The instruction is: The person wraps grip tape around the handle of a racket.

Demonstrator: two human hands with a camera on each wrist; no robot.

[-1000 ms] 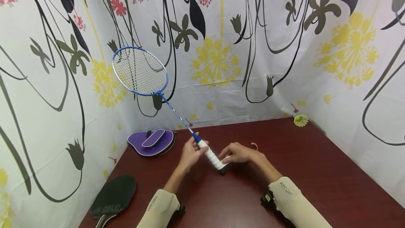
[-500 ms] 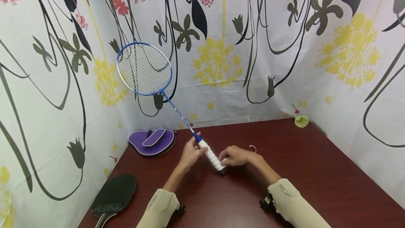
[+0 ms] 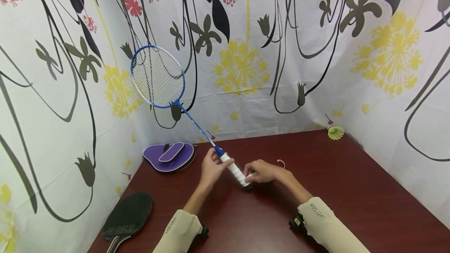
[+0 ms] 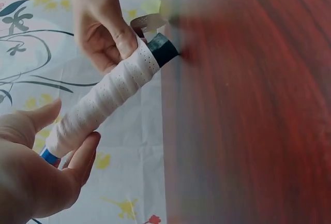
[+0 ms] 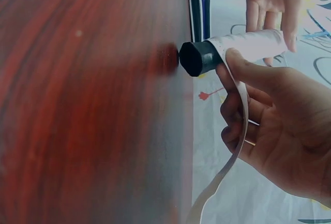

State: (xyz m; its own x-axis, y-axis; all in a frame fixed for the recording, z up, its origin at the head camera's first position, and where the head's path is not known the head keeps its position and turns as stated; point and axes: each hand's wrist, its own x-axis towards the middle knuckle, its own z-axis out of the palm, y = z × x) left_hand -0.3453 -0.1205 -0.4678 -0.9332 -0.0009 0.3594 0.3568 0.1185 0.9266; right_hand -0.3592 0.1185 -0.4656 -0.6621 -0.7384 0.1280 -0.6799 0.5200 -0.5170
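Observation:
A blue-and-white badminton racket [image 3: 197,123] slants up to the left, its strung head before the curtain. My left hand [image 3: 211,170] holds it at the top of the handle, beside the blue cone, thumb and fingers on either side. White perforated overgrip tape [image 4: 103,100] winds round the handle in overlapping turns. Near the butt, the thumb and curled fingers of my right hand [image 3: 261,171] pinch the tape against the handle. A loose strip of tape [image 5: 235,154] runs down from that hand in the right wrist view. The black butt end [image 5: 197,59] shows bare.
On the dark red table [image 3: 246,221] a purple paddle case [image 3: 169,158] lies at the back left. A black table tennis paddle [image 3: 128,214] is at the front left. A yellow shuttlecock [image 3: 335,132] sits in the back right corner. Flowered curtains [image 3: 242,22] stand behind and beside.
The racket has turned a little about its shaft, so its head looks narrower. My left thumb has shifted on the handle. My right hand stays near the butt with the tape.

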